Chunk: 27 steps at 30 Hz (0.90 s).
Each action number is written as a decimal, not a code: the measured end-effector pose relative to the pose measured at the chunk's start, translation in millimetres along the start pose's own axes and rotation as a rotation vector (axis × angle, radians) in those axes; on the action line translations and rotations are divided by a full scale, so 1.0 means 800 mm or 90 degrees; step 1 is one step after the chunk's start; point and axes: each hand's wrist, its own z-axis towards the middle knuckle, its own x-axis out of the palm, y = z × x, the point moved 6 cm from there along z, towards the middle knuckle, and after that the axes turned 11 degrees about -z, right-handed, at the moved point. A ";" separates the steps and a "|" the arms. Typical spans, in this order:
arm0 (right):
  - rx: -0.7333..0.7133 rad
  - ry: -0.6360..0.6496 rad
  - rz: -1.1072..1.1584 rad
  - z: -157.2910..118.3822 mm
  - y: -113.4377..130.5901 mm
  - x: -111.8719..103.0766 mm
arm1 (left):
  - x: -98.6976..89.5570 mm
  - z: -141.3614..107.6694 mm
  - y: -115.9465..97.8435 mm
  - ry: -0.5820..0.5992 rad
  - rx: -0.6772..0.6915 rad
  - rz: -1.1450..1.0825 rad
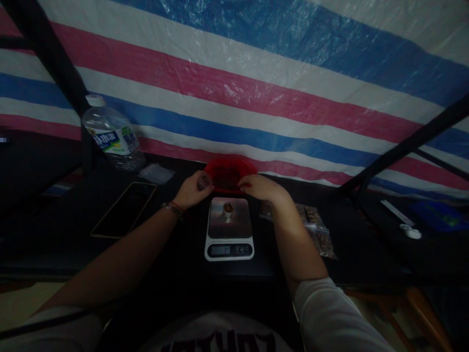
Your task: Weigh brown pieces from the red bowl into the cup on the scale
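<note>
A red bowl holds small dark pieces that are too dim to name. At its left rim my left hand is closed around a small translucent round thing. My right hand reaches over the right rim, its fingers bent together inside the bowl; what they pinch, if anything, is hidden. Just in front of the bowl stands a digital kitchen scale with a lit display. On its metal plate sits a small white cup with brownish bits in it.
Beside my right forearm lie several small clear bags of brownish pieces. At left are a phone, empty-looking clear bags and a large plastic bottle. A striped tarp hangs behind the black table.
</note>
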 end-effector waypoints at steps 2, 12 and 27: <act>-0.002 0.022 0.002 -0.004 0.007 -0.001 | 0.000 0.000 -0.002 -0.001 0.010 -0.006; -0.059 0.123 0.001 -0.016 0.045 0.010 | 0.001 0.001 0.004 -0.009 0.050 -0.013; -0.105 0.130 -0.022 -0.002 0.068 0.027 | -0.003 -0.001 -0.005 -0.024 0.041 -0.019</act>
